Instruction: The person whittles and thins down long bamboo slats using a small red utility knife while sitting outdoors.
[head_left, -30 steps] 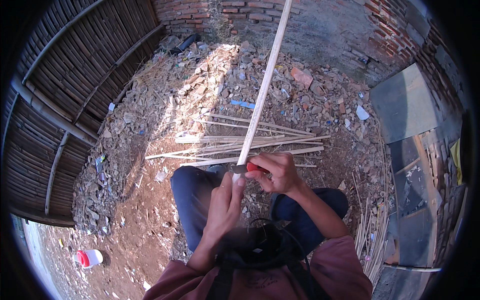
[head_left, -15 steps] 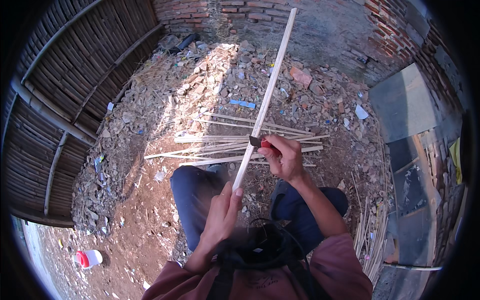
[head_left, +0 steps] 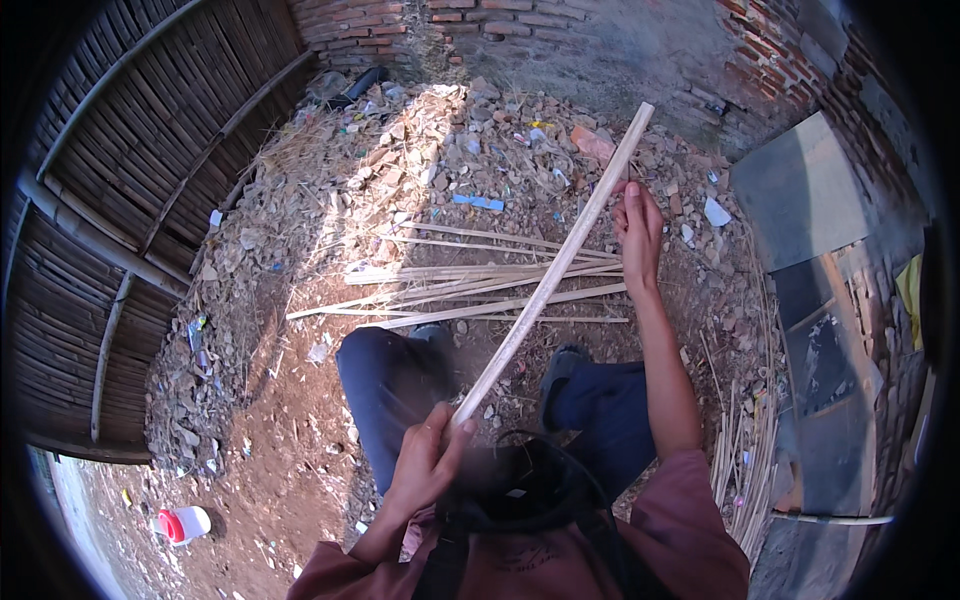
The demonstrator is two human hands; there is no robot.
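My left hand (head_left: 424, 462) is closed around the near end of a long, pale bamboo strip (head_left: 555, 275). The strip slants away from me, up and to the right, above the ground. Near its far end, my right hand (head_left: 640, 232) is closed on a red-handled knife (head_left: 621, 187). Its fingers hide most of the knife, and the dark blade barely shows beside the strip's right edge. Whether the blade touches the strip cannot be made out. Below, several similar strips (head_left: 440, 272) lie loosely across one another on the ground past my feet.
Rubble and litter (head_left: 390, 165) spread back to a brick wall (head_left: 500, 25). A bamboo-slat wall (head_left: 120, 210) stands left. Thin sticks (head_left: 735, 480) lie at right beside leaning boards (head_left: 805, 190). A white jug with a red lid (head_left: 185, 524) lies at lower left.
My right hand has moved away from me along the strip with the knife. The strip now leans further right with its far end lower, and my left hand has shifted slightly left and nearer.
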